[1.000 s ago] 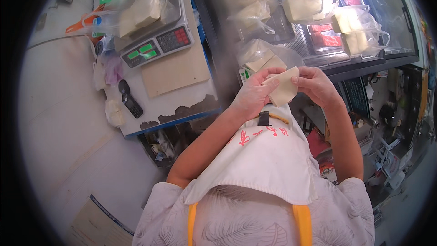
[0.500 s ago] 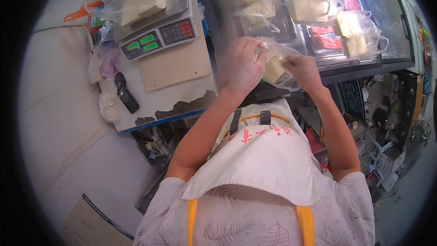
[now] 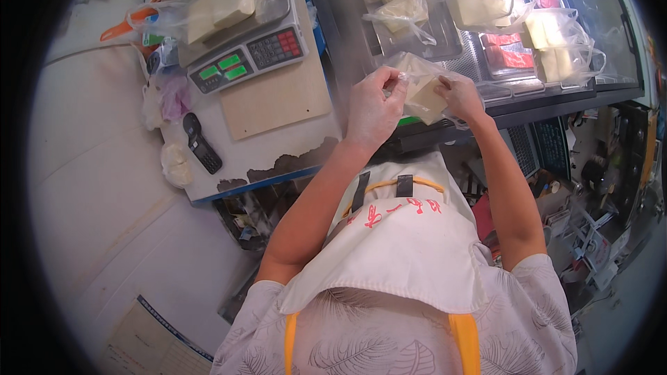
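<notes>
At the display case's front edge, a clear plastic bag (image 3: 410, 64) hangs between my hands with a pale cream block (image 3: 425, 101), like tofu, inside. My left hand (image 3: 377, 103) pinches the bag's edge on the left, thumb against fingertips. My right hand (image 3: 461, 97) is closed on the bag's right side, beside the block; its fingertips are partly hidden by the film. Just beyond my hands lies another bagged pale block (image 3: 403, 12) on a tray.
Left of the case, a digital scale (image 3: 243, 59) bears bagged pale blocks (image 3: 221, 8). A wooden board (image 3: 274, 107) and a black handheld device (image 3: 202, 144) lie nearer. Inside the case are red slabs (image 3: 511, 55) and more bagged blocks (image 3: 556, 42). A laptop (image 3: 521, 149) stands at right.
My right hand has drawn slightly nearer to the bag's upper part, and the film now spreads higher over the block. The whole view has shifted a little; both hands keep hold of the bag.
</notes>
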### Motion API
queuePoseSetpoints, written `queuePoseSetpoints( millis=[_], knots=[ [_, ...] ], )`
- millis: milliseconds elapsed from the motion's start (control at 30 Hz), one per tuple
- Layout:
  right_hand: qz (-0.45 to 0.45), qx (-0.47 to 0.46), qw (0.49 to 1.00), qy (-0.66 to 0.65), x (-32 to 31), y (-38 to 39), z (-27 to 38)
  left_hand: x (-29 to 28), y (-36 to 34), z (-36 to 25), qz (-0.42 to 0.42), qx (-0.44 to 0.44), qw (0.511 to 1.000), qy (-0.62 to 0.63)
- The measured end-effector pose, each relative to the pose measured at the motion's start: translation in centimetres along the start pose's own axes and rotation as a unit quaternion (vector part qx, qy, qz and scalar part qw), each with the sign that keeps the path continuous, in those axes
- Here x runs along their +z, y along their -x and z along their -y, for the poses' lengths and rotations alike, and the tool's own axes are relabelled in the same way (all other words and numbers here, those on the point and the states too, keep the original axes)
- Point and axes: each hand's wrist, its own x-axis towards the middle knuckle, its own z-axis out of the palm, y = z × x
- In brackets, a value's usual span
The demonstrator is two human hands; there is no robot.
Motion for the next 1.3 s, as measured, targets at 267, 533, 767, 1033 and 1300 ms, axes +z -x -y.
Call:
queuePoseSetpoints(
  millis=[267, 533, 767, 1033, 1300],
  knots=[
    [0.019, -0.007, 0.999, 0.032, 0.2, -0.1, 0.0, 0.1, -0.2, -0.1, -0.004, 0.019, 1.0, -0.003],
    [0.004, -0.033, 0.998, 0.052, 0.1, -0.4, 0.6, -0.1, -1.1, -0.4, -0.003, 0.018, 1.0, 0.018],
    [-0.032, -0.054, 0.993, 0.104, -3.6, 2.7, 6.7, -0.8, -1.8, 0.0, -0.059, 0.159, 0.985, 0.006],
    [-0.024, -0.209, 0.957, -0.197, -7.9, -1.2, 37.2, -8.1, 1.6, 3.1, -0.053, 0.066, 0.992, 0.098],
    [0.03, -0.388, 0.903, 0.18, 3.9, -27.8, 48.5, -11.9, 2.9, 6.2, -0.056, 0.049, 0.993, 0.096]
  ],
)
